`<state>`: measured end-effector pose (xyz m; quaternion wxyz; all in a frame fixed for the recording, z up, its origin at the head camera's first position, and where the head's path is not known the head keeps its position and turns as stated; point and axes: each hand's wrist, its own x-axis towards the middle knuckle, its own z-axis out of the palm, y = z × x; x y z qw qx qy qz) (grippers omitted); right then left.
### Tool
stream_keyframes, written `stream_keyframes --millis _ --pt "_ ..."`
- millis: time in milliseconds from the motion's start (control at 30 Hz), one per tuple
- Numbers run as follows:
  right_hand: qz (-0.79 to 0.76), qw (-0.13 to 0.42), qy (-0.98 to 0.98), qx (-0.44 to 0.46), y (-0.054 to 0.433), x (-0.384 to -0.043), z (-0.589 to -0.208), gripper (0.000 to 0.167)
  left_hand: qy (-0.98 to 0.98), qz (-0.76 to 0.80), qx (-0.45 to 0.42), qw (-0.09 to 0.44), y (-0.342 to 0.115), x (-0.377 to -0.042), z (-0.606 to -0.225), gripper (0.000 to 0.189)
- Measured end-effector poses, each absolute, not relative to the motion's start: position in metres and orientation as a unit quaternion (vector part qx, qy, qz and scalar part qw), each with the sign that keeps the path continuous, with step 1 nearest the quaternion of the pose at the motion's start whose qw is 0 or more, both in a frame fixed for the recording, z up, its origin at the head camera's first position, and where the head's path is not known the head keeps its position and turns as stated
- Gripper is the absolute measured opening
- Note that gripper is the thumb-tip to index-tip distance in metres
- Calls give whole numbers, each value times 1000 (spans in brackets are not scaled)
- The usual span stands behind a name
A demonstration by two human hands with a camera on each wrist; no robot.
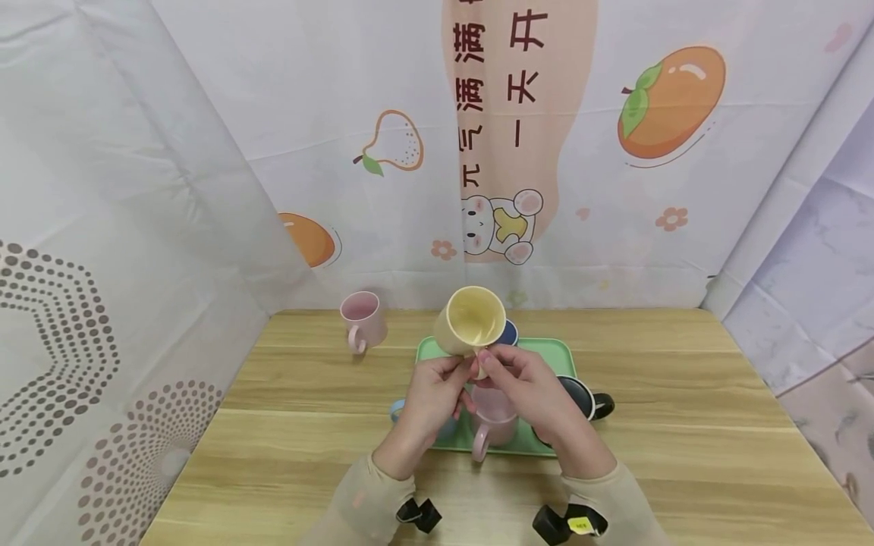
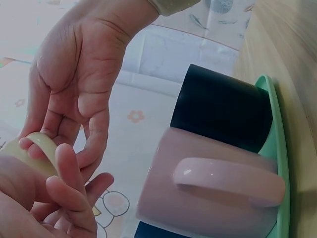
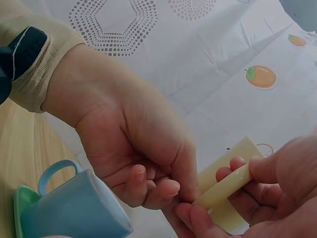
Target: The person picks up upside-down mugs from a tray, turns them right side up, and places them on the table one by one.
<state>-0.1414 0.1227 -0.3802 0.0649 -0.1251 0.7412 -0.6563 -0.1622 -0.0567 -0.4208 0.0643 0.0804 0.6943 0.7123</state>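
A pale yellow mug [image 1: 447,334] is held up above the tray, tilted so that its mouth faces the head camera. Its handle [image 3: 228,186] is between both hands. My right hand [image 1: 532,387] grips that handle, with fingertips through the loop and the thumb pressed on its outside. My left hand [image 1: 432,390] pinches at the handle's base from the other side, its remaining fingers loosely bent. Just below the hands, a pink mug [image 1: 497,428] stands on the green tray [image 1: 546,347], handle toward me.
Also on the tray are a light blue mug [image 3: 74,210] at left, a black mug [image 2: 220,106] at right and a dark blue mug [image 1: 508,334] behind. Another pink mug [image 1: 371,327] stands on the wooden table [image 1: 307,425] at back left. A printed curtain [image 1: 382,227] closes off the back.
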Motion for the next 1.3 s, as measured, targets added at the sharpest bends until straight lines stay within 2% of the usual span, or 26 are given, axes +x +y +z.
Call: stream_keyframes --millis 267,533,667,833,1033,1300 --pt "-667 68 733 -117 127 -140 -377 28 721 680 99 82 -60 -163 -419 28" --pt "-659 61 742 -109 132 -141 -376 28 744 654 114 73 -66 -166 -414 23" --pt "-662 49 739 -117 138 -142 -376 28 759 637 124 55 -73 -169 -412 19" --pt "-665 37 737 -120 148 -142 -372 29 798 591 118 5 -85 -176 -414 17" --pt "-660 14 746 -90 159 -143 -366 30 837 534 112 -32 -100 -183 -413 21" --pt "-649 -7 757 -71 181 -145 -364 37 863 472 180 -5 -111 -188 -413 31"
